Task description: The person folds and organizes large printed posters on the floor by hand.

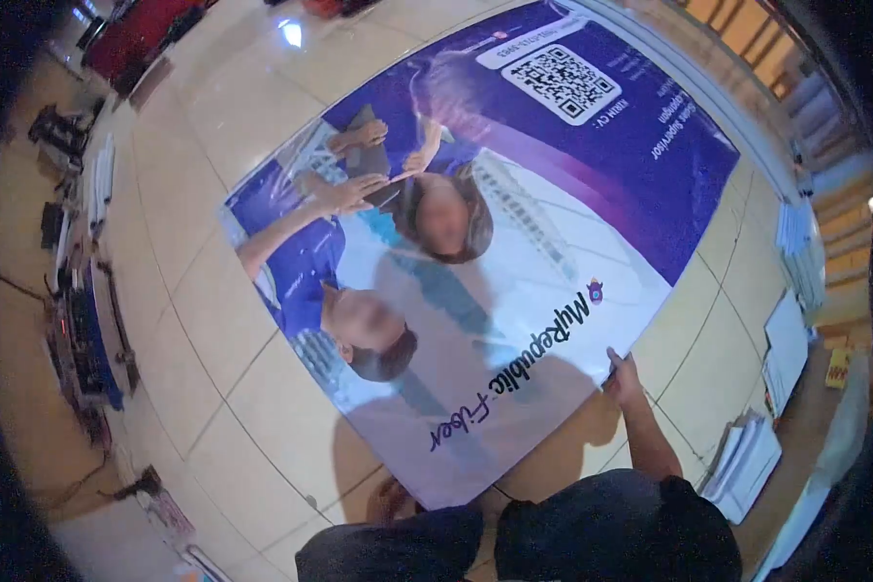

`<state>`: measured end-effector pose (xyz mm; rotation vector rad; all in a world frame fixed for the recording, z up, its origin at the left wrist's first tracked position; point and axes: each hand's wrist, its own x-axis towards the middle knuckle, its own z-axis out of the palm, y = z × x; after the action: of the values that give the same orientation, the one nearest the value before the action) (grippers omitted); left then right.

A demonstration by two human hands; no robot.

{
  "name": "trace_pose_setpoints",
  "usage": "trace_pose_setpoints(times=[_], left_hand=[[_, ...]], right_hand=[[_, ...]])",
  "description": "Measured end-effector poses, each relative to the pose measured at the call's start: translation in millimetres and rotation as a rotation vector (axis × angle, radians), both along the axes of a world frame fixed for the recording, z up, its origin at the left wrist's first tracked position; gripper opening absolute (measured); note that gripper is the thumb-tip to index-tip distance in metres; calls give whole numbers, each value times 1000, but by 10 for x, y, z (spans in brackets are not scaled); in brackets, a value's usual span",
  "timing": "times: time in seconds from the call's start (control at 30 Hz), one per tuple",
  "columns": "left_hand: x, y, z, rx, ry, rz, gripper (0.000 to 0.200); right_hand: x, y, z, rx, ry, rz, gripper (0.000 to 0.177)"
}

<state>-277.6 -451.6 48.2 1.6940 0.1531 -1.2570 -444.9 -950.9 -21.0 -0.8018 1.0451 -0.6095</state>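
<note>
Head view: our right hand [624, 378] gripped the banner [529, 252] by one edge.
Tiled floor [199, 349] stretched leftward; papers [744, 468] lay rightward.

I'm seeing a cream tiled floor [199, 310], a bright white glare [291, 33] upon it, and brown slats [737, 29] at upper right.

Seemingly an office — tiled floor [199, 320], paper stacks [747, 466], advertising banner [514, 262]
</note>
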Motion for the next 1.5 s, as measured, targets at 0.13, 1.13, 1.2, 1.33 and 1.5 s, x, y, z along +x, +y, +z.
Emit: trace_pose_setpoints(times=[0.13,1.13,1.2,1.33,1.5], left_hand=[[-5,-101,-423,160,25,-88,38],[2859,9,-1137,-148,-418,517,36],[2852,-260,-576,-107,-318,456,46],[3060,-639,-481,210,-376,287,40],[4241,-894,-778,-9,-548,269,32]], right_hand=[[-45,-42,-95,-119,102,62,40],[-837,-636,-290,-387,722,-187,40],[-777,-609,-366,-397,795,-232,40],[-871,-772,-513,-483,758,-180,41],[173,-755,172,-452,788,-46,43]])
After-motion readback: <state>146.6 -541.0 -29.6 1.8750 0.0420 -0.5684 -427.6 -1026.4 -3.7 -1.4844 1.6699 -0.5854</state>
